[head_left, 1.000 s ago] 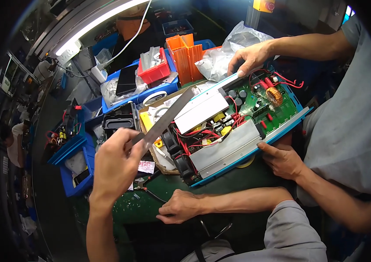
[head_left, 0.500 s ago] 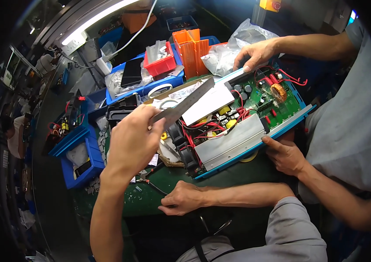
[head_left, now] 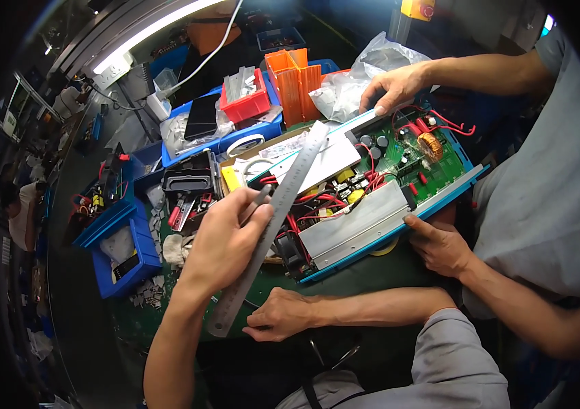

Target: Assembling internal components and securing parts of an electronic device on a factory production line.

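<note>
My left hand is closed on a steel ruler, which slants across the near end of an opened blue-cased electronic unit. A small dark piece also shows at its fingertips; I cannot make out what it is. Inside the unit are a green circuit board, red wires and a copper coil. At the table's near edge my right hand rests with fingers curled; what they hold, if anything, is hidden. A co-worker's hands grip the unit's near and far sides.
Behind the unit stand a red bin, orange dividers and a crumpled plastic bag. Blue trays and a black tool box lie to the left. Several small grey pieces are scattered on the table.
My left hand has moved slightly right and toward me, turning the ruler steeper so its lower end now shows below the hand. My right hand and the co-worker's hands have hardly moved.
</note>
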A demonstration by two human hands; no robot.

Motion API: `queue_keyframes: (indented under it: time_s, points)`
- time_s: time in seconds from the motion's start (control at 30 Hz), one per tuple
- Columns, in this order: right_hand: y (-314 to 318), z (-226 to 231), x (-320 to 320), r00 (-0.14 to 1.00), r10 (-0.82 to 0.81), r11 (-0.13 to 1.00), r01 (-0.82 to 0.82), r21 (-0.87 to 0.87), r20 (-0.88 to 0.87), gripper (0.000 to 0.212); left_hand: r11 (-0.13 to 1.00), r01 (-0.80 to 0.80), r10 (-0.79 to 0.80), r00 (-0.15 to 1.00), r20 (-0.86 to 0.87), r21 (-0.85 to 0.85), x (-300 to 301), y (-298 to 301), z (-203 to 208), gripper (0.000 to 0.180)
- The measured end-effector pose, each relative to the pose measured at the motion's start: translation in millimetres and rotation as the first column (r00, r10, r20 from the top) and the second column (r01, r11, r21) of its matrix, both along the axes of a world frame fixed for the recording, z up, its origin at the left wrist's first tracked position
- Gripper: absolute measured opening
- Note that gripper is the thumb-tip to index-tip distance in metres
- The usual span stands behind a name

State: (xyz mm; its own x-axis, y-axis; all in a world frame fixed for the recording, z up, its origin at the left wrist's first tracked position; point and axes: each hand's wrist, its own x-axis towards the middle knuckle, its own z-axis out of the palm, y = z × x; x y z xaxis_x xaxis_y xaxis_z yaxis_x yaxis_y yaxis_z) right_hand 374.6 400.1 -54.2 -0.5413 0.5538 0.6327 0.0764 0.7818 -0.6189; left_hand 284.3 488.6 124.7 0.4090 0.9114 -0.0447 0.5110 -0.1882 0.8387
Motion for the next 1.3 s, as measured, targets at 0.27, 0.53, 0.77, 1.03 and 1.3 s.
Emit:
queue_keyframes:
  time_s: [0.27,0.53,0.77,1.03,1.3]
  points:
    - [0.1,2.2,5.9,1.000,-0.022,1.000,0.022,0.012,-0.008,0.038,0.997,0.071,-0.070,0.997,-0.033,0.021,21.0,16.3,7.7,0.032]
    - [-0.1,3.8,7.7,1.000,-0.010,1.000,0.010,0.007,0.001,0.038,0.995,0.072,-0.075,0.996,-0.045,-0.062,12.3,11.6,17.0,0.029]
    - [-2.2,3.6,10.1,1.000,-0.010,1.000,0.010,-0.008,0.006,0.035,0.981,0.054,-0.032,0.992,0.124,-0.185,-10.3,-34.1,24.1,0.021]
    - [-1.6,-12.5,-0.2,0.996,0.003,0.999,-0.006,-0.035,-0.085,0.030,0.938,-0.035,0.078,0.991,0.111,-0.345,-50.4,-79.9,6.4,0.019]
    - [8.3,-5.8,3.7,0.994,-0.021,0.999,0.017,-0.036,-0.111,0.020,0.930,-0.086,0.149,0.976,0.155,-0.356,-77.1,-100.7,-11.0,0.019]
